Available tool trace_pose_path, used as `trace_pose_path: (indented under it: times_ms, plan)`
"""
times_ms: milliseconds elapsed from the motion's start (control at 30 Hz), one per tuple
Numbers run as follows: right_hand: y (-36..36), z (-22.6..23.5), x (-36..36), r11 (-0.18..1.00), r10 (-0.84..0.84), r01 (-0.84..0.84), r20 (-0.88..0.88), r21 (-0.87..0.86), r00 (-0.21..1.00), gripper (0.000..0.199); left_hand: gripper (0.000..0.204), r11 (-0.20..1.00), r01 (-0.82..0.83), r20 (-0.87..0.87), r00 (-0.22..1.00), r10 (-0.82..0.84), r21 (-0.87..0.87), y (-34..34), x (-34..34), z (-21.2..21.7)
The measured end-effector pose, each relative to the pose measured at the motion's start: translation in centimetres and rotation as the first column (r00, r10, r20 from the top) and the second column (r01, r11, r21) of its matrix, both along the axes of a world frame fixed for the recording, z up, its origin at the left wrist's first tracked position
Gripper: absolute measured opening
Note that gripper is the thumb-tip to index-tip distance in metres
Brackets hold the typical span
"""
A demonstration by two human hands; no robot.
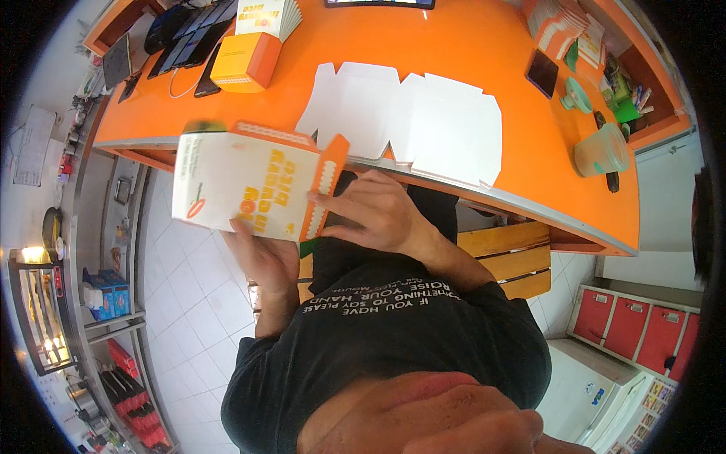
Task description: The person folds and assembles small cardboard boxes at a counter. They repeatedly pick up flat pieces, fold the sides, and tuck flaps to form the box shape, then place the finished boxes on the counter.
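White and orange cardboard makes up the half-folded food box point(249, 185) that both hands hold in front of the person's chest, just below the near edge of the glossy orange counter point(484, 45). The left hand point(265, 261) supports the box from underneath, its fingers curled up against the lower panel with a fingertip showing at the bottom edge. The right hand point(378, 212) grips the box's right end, where an orange flap with a white scalloped strip stands up; thumb and fingers are closed on that flap and spread slightly along it. The box lies tilted, its printed white face turned up toward the camera.

On the counter just beyond the hands lie flat white die-cut box blanks point(408, 121), overlapping each other and reaching to the counter's edge. Farther back on the left stands an assembled orange carton point(246, 60), beside a stack of folded printed blanks point(268, 17) and a row of dark phones point(185, 34). To the right sit another dark phone point(542, 73), a translucent green plastic cup point(601, 150) and a second stack of orange-and-white blanks point(556, 23). A wooden slatted bench point(514, 257) shows under the counter, over a white tiled floor point(189, 303).
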State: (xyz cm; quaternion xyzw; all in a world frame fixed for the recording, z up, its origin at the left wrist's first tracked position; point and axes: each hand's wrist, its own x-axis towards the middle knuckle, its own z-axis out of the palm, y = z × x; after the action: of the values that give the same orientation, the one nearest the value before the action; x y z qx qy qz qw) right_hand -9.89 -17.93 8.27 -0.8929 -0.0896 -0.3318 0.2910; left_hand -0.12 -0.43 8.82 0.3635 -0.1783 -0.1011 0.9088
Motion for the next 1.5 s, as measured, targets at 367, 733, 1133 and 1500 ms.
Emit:
trace_pose_path:
  times_ms: [367,733,1133,1500]
  plan:
    - [-1.5,1.8,0.0,0.971,0.086,-0.146,0.287,0.191,0.954,0.055,0.082,0.967,0.201,0.226,0.946,-0.233,0.157,3.2,1.7,-4.0]
    - [-1.2,0.6,-1.1,0.998,-0.057,0.043,0.442,0.041,0.895,0.038,0.075,0.972,0.209,0.184,0.957,-0.226,0.109,1.5,-1.7,-6.0]
    - [-0.4,1.1,-0.3,0.997,0.073,-0.077,0.476,-0.012,0.876,0.026,0.057,0.947,0.200,0.407,0.866,-0.290,0.251,0.4,-2.0,-3.9]
    - [0.7,1.0,0.4,0.929,0.117,-0.238,0.386,0.282,0.915,0.018,0.022,0.765,-0.355,0.545,0.838,0.006,0.538,0.0,-0.4,-4.8]
